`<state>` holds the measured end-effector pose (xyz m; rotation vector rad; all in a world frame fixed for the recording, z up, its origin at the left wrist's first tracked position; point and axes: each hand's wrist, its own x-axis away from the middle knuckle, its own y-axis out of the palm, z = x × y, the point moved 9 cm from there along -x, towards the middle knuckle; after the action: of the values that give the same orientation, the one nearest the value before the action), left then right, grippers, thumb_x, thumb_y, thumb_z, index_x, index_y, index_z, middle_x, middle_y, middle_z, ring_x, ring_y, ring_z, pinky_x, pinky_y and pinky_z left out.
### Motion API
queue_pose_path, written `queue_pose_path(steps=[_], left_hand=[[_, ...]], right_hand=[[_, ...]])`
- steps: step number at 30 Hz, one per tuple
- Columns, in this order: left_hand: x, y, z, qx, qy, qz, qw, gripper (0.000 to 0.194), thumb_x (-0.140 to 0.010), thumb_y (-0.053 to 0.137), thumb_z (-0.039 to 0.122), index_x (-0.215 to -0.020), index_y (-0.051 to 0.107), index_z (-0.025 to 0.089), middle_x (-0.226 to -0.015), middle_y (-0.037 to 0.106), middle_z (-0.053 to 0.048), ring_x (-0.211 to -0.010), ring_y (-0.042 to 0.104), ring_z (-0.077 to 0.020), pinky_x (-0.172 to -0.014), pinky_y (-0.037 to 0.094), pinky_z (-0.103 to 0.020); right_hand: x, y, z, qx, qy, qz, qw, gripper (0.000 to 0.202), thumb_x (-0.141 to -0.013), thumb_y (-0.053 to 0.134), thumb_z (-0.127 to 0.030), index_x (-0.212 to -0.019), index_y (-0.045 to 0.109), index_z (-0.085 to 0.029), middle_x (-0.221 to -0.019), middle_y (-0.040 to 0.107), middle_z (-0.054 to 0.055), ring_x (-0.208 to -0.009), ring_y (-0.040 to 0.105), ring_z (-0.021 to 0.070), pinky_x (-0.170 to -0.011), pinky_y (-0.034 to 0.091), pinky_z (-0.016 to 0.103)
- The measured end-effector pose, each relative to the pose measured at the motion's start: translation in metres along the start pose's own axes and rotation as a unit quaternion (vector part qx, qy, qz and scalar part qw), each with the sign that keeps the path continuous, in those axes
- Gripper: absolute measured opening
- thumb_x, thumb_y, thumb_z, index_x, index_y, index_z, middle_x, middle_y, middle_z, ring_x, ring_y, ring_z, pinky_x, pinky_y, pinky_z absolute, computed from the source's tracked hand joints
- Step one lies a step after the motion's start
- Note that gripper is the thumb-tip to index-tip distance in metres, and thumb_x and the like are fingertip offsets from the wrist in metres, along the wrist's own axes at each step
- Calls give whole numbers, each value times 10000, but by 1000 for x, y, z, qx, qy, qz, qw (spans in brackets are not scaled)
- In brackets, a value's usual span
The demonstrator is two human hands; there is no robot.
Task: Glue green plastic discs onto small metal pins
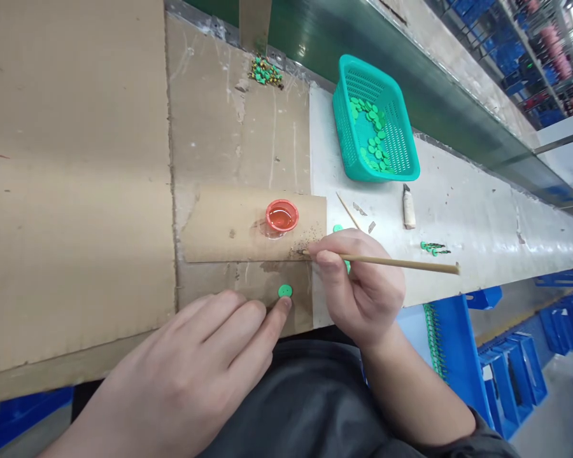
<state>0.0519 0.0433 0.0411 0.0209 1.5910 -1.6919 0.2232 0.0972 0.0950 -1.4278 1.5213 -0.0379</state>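
My left hand (205,362) reaches in from the lower left with its index finger extended. That fingertip presses on the near edge of a small green button (285,291) with tiny holes, lying flat on the cardboard. The other fingers are bent, and the thumb is hidden. Pinched in my right hand (358,280) is a thin wooden stick (410,262). Its tip points left at dark specks (302,248) on a cardboard strip (210,229). Beyond the tip stands a small red cup (282,215) of clear-looking liquid. More green pieces (338,228) lie partly hidden behind my right hand.
A teal basket (348,152) holding several green buttons stands at the back. Small green and gold pieces (266,71) are heaped at the back edge. A second stick (347,210), a whitish tube (409,208) and green-headed pieces (434,248) lie to the right. Blue bins (506,381) stand below.
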Motion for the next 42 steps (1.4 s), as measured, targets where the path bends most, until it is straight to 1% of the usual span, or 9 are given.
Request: queue_pose_path(steps=[10,12,14,16,19,24,30,35,42], left_hand=[[3,3,0,-3,-4,-7,1000,408,-1153,610,119,-1544,706,59,-1021,697,-60,-960,621,-269,-928,528,-498],[3,5,0,0,-4,-15,1000,432,-1153,624,131,-1574,690,57,-1022,701,-65,-955,622,-273,-930,528,-502],[3,6,0,3,-2,-25,1000,445,-1156,629,142,-1589,682,58,-1018,705,-68,-946,617,-276,-922,522,-502],[4,5,0,2,-1,-28,1000,438,-1160,621,152,-1585,686,69,-1013,703,-67,-946,614,-280,-915,515,-499],[6,2,0,4,0,-25,1000,428,-1169,584,159,-1574,693,76,-1008,697,-71,-955,619,-285,-925,514,-497],[11,8,-1,28,-12,-33,999,483,-1170,608,165,-1643,655,82,-1076,732,-78,-1003,652,-283,-925,521,-496],[11,10,-3,27,-15,-32,999,510,-1177,589,193,-1679,643,123,-1073,746,-66,-955,655,-261,-847,542,-468],[11,7,-3,37,-16,-28,999,540,-1167,593,168,-1700,619,85,-1074,751,-74,-967,659,-271,-847,546,-476],[12,8,-4,41,-25,-29,998,545,-1172,611,195,-1710,622,105,-1074,741,-76,-970,666,-272,-855,544,-471]], right_hand=[[4,2,-3,-18,-16,5,1000,152,-1234,660,-195,-1122,759,-223,-939,859,35,-835,809,187,-770,679,349],[6,-3,-6,-17,-22,18,999,157,-1239,662,-210,-1125,771,-212,-936,862,42,-832,815,186,-771,694,350],[11,-10,-13,-11,-34,37,999,156,-1238,666,-220,-1151,792,-189,-942,869,59,-838,829,190,-770,718,353],[19,-15,-20,-14,-39,37,998,146,-1227,669,-208,-1198,805,-165,-949,874,77,-837,846,198,-758,743,356],[33,-14,-26,-50,-35,9,998,145,-1217,655,-205,-1235,785,-142,-924,851,78,-806,847,198,-733,758,341],[48,-8,-30,-52,-51,1,997,155,-1225,626,-208,-1208,762,-137,-903,840,84,-790,825,207,-731,760,354],[46,-4,-30,-37,-60,-10,997,155,-1215,632,-179,-1147,766,-142,-905,838,78,-802,809,200,-761,755,339],[45,-3,-31,-45,-57,-16,997,166,-1223,636,-183,-1130,765,-132,-910,843,85,-816,806,195,-767,750,338],[45,-2,-29,-46,-51,-17,997,128,-1209,647,-169,-1193,771,-144,-918,850,75,-814,827,202,-779,766,346]])
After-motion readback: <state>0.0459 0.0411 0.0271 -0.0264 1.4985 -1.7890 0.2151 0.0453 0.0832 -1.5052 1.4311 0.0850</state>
